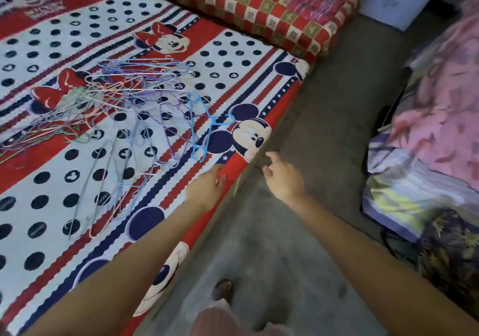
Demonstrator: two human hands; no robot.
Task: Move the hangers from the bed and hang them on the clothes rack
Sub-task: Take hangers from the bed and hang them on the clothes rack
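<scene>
A tangled pile of thin wire hangers (124,102) in purple, pink, green and grey lies on the bed (233,50), which has a red, white and navy cartoon-mouse sheet. A light blue plastic hanger (204,125) rests at the pile's right edge, near the bed's side. My left hand (207,188) hovers over the bed's edge just below the blue hanger, fingers loosely spread, holding nothing. My right hand (282,177) is out over the floor beside the bed, open and empty. The clothes rack is out of sight.
A red checked folded mattress (272,14) with folded cloth on top lies at the head of the bed. Grey concrete floor (324,128) runs along the bed's right side. Pink and purple bedding bundles (427,154) are heaped at the right. My foot (223,289) stands on the floor.
</scene>
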